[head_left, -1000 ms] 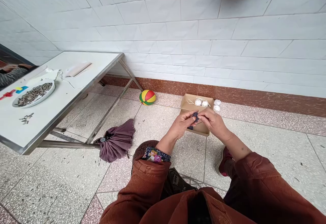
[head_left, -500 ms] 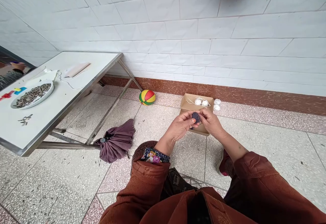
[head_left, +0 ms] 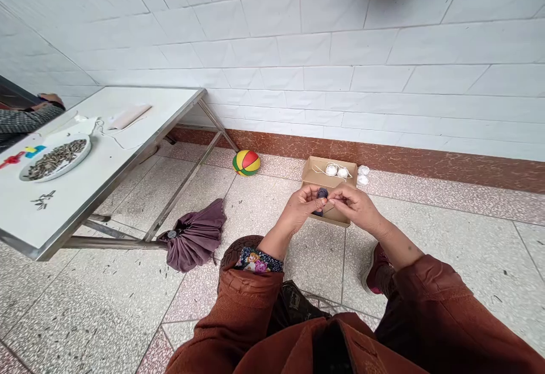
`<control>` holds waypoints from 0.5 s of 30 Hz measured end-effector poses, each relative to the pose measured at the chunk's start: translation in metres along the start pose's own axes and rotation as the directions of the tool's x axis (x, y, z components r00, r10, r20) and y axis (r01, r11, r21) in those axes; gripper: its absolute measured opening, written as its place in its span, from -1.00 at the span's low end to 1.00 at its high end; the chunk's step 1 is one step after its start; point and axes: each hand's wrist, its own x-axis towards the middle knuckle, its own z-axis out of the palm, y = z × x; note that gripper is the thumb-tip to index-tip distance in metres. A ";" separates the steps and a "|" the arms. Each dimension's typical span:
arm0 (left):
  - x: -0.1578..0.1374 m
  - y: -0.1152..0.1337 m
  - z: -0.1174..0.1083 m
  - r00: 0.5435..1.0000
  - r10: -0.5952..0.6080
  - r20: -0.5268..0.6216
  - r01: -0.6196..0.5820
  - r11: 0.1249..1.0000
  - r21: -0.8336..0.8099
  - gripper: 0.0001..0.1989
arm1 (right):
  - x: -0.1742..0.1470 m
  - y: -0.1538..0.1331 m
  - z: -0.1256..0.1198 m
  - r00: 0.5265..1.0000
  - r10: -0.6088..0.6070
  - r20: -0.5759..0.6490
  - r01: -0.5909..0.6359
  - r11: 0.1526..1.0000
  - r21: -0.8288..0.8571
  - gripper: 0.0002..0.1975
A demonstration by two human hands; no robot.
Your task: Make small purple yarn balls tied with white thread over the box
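Note:
A small ball of dark grey yarn [head_left: 322, 193] is gripped in the fingers of my left hand [head_left: 301, 210]. Close beside it, my right hand [head_left: 355, 206] is closed in a pinch at the ball's right side, seemingly on its yarn strand, which is too thin to make out clearly. Both hands are above an open cardboard box [head_left: 340, 215] on the floor. White yarn balls [head_left: 336, 169] with loose strands lie in the box's far part. More white balls [head_left: 363, 175] sit on the floor just right of it.
A white table [head_left: 170, 99] with a metal frame stands at left, bearing a plate of sunflower seeds [head_left: 59, 158]. Below are a folded purple umbrella [head_left: 196, 235] and a colourful ball [head_left: 246, 162]. Another person's sleeve [head_left: 29, 120] shows at far left. A tiled wall [head_left: 276, 50] rises ahead.
My right hand has moved slightly right, off the yarn ball, into a pinch. The ball has turned and shifted a little left in my left hand. The other person's arm has moved.

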 end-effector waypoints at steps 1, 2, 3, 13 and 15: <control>-0.001 0.000 0.000 0.999 -0.018 0.041 0.017 1.000 0.012 -0.58 | 0.001 0.001 -0.001 1.000 -0.013 -0.028 0.013 1.000 -0.009 -0.87; -0.002 0.001 0.000 0.996 -0.038 0.083 0.035 0.999 0.026 -0.60 | 0.002 0.002 -0.002 0.998 -0.023 -0.053 0.023 1.000 -0.015 -0.86; -0.003 0.001 0.001 0.991 -0.058 0.123 0.053 0.998 0.040 -0.61 | 0.004 0.004 -0.002 0.997 -0.029 -0.073 0.028 0.999 -0.019 -0.85; -0.006 -0.003 0.001 0.980 -0.053 0.192 0.075 0.991 -0.114 -0.31 | 0.005 0.020 0.011 0.964 0.161 -0.212 -0.157 0.987 0.034 -0.87; -0.005 -0.002 0.000 0.987 -0.049 0.152 0.073 0.985 -0.155 -0.41 | 0.001 0.022 0.019 0.971 0.170 -0.170 -0.167 0.985 0.031 -0.87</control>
